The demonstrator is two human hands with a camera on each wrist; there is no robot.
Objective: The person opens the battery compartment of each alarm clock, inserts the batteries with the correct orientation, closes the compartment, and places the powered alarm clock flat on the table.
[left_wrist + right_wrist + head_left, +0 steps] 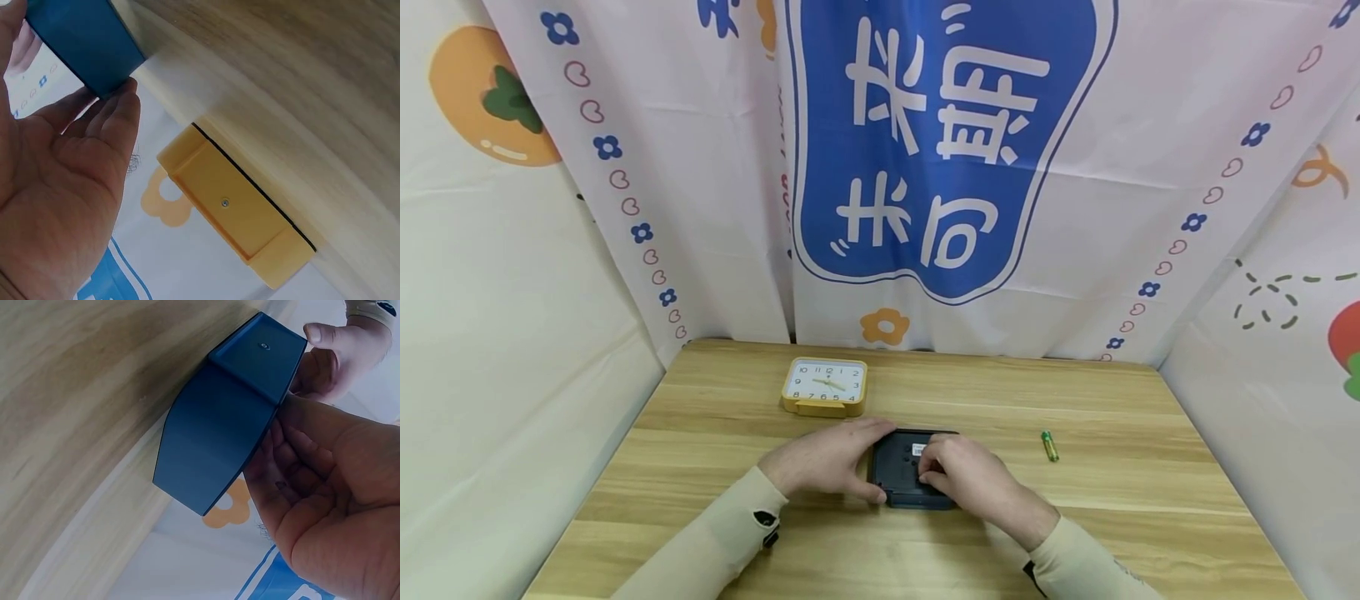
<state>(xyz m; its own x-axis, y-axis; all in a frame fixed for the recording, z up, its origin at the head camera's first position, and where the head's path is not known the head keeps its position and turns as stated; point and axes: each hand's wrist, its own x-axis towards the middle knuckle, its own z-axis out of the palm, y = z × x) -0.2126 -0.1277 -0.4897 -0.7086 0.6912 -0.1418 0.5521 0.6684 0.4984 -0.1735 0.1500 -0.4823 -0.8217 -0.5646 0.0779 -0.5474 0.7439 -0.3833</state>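
Note:
A dark blue desk clock (897, 468) lies with its black back up on the table, a small white label on it. My left hand (831, 458) holds the clock's left side, thumb at the near corner and fingers at the far one. Over the right part of the back is my right hand (973, 475), its fingers bent and thumb close to the fingertips; I cannot tell whether they pinch anything. The right wrist view shows the clock's smooth blue casing (215, 419), with those fingertips hidden behind its edge.
A yellow clock (825, 387) stands behind the left hand, its white face toward me. To the right of my right hand lies a green battery (1049, 447). Printed cloth (737, 208) hangs along the wooden table's (1112, 508) back edge and both sides.

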